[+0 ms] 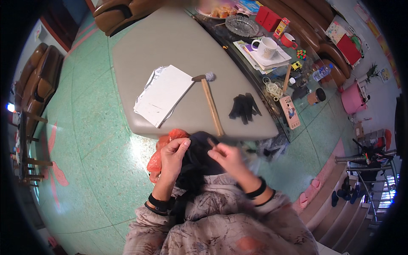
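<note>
My left hand (171,157) is raised over my lap, its thumb and forefinger pinched together. Whatever sits in that pinch is too small to make out. To its right, my right hand (229,158) is closed and slightly blurred, with a short brownish thing at its fingertips that I cannot make out. Dark fabric (204,159) lies over my lap beneath and between the hands. An orange-red plastic bag (155,160) is beside my left hand. Ahead, a hammer (210,104) with a wooden handle, a white slab (165,94) and several black strips (245,107) lie on the bench.
The grey padded bench (148,42) stands before me. A dark glass table at the right carries a white mug (264,47), papers, a glass ashtray (242,26), a coil of string (273,88), a phone (290,112) and a bottle (322,73). Steps (335,212) descend at the lower right.
</note>
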The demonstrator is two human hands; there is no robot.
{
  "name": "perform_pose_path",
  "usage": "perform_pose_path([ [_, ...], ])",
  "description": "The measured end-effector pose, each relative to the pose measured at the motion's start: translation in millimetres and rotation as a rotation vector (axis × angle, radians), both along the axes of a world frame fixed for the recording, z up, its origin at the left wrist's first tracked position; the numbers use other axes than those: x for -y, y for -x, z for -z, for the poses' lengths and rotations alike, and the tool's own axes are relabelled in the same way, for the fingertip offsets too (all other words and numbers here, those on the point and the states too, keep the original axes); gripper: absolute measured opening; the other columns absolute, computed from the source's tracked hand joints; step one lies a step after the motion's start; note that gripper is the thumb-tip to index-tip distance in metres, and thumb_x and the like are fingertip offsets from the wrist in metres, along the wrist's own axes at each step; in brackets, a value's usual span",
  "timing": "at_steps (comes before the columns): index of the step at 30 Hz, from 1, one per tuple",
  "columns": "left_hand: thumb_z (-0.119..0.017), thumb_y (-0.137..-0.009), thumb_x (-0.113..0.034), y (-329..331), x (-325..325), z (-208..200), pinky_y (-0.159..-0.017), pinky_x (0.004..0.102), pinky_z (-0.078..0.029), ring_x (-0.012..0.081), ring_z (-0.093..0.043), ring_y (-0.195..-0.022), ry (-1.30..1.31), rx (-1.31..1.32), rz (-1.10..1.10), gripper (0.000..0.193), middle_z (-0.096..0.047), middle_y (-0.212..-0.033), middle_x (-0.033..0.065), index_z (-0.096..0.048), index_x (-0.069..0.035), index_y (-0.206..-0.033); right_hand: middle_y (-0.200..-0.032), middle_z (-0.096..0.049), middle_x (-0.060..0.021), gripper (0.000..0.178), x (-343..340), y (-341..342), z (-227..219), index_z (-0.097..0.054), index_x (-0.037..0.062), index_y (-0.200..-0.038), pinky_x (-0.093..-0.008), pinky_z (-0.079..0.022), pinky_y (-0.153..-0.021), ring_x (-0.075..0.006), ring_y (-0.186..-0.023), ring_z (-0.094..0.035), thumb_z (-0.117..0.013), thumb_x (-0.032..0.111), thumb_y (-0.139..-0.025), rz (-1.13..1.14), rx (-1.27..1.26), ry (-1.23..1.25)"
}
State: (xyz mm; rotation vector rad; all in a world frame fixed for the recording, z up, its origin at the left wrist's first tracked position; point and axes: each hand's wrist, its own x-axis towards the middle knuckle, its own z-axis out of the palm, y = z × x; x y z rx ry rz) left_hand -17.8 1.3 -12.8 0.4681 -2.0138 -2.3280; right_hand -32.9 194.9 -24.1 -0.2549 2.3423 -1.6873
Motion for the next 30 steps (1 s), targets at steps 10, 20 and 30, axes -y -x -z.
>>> perform_pose_path([
  [10, -0.062, -0.088, -0.010, -6.1, -8.4, -5.2, -0.069, 0.0184, -0.042, 0.0037, -0.051, -0.075, 0.049, -0.030, 0.134, 0.013, -0.061, -0.080, -0.0031, -0.064, 0.002, -0.090, -0.075, -0.057, 0.0011, 0.029, 14.2, 18.3, -12.7, -0.059, -0.0027, -0.094, -0.0213, -0.041, -0.057, -0.0050, -0.064, -0.046, -0.073, 0.017, -0.078, -0.075, 0.130, 0.254],
  [20, -0.059, -0.089, -0.009, -10.0, -16.6, -1.6, -0.064, 0.0203, -0.043, 0.0048, -0.050, -0.070, 0.372, -0.218, 0.164, 0.012, -0.058, -0.074, 0.0003, -0.059, 0.002, -0.085, -0.079, -0.056, 0.0025, 0.013, 6.6, 26.4, -27.3, -0.058, -0.0006, -0.088, -0.0211, -0.042, -0.066, -0.0039, -0.073, -0.049, -0.062, 0.012, -0.087, -0.192, 0.310, 0.414],
  [30, -0.059, -0.089, -0.011, 0.6, -10.3, 5.1, -0.052, 0.0189, -0.041, 0.0052, -0.050, -0.057, -0.073, 0.051, 0.157, 0.010, -0.056, -0.069, -0.0013, -0.059, -0.002, -0.084, -0.077, -0.063, -0.0084, 0.027, 5.3, 24.9, -21.7, -0.060, -0.0040, -0.091, -0.0290, -0.048, -0.068, -0.0183, -0.071, -0.062, -0.068, 0.020, -0.081, -0.133, -0.384, 0.063],
])
